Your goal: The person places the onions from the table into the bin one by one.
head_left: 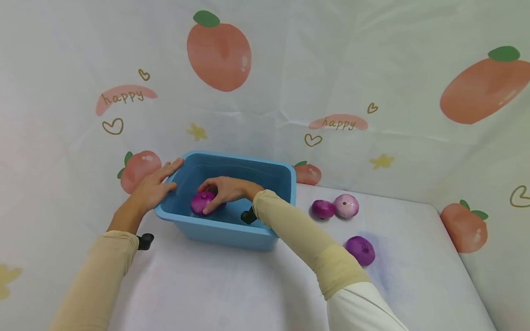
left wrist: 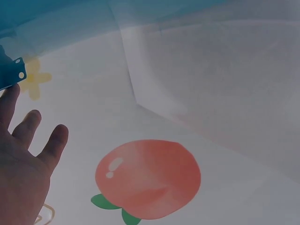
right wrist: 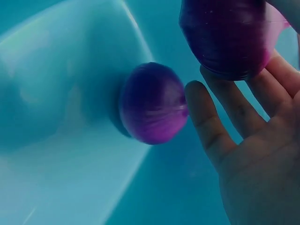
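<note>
A red onion is between the thumb and fingers of my right hand, inside the blue plastic tub. In the right wrist view, the held onion is at the top, above the spread fingers. A second red onion lies on the tub floor beside the fingertips; the hand mostly hides it in the head view. My left hand rests on the tub's left rim, its fingers fairly straight. From the left wrist, the left hand shows at the edge, one fingertip touching the tub's rim.
Right of the tub on the white table lie a small red onion and a paler onion, touching each other. Another red onion sits nearer, by the right forearm. A fruit-printed cloth hangs behind the tub.
</note>
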### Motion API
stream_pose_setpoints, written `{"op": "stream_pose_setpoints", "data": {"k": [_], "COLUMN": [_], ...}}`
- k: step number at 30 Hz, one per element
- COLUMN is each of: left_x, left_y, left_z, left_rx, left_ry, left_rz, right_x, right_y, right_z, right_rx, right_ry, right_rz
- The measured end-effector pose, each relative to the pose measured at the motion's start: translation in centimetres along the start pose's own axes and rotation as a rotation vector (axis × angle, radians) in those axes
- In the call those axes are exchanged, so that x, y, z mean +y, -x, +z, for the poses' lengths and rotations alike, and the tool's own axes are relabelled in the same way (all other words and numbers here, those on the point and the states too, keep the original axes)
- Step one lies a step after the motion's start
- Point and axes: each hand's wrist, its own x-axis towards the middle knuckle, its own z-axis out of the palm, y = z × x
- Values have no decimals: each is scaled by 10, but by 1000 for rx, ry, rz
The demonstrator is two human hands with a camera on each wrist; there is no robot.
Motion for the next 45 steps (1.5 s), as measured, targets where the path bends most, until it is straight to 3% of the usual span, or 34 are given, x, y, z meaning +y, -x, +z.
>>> {"op": "stream_pose_setpoints", "data": {"k": [8,33,40,45], "left_x": [2,0,-1,1], "left_y": [1,0,-1,-1], "left_z": [-1,1,-1,-2], "left_rx": [5,29,13,7], "left_ry": [20,16,12,14], "left_rz": [0,-17,7,13], "right_x": [2,-2,-9,-18], "right_y": [-4,-1,2,16], "right_z": [5,3,-8,-22], "right_rx": [-56,-29,7,40], "right_ry": [32,0,-48,-107], "right_rz": [-21,-27,-67,-91]}}
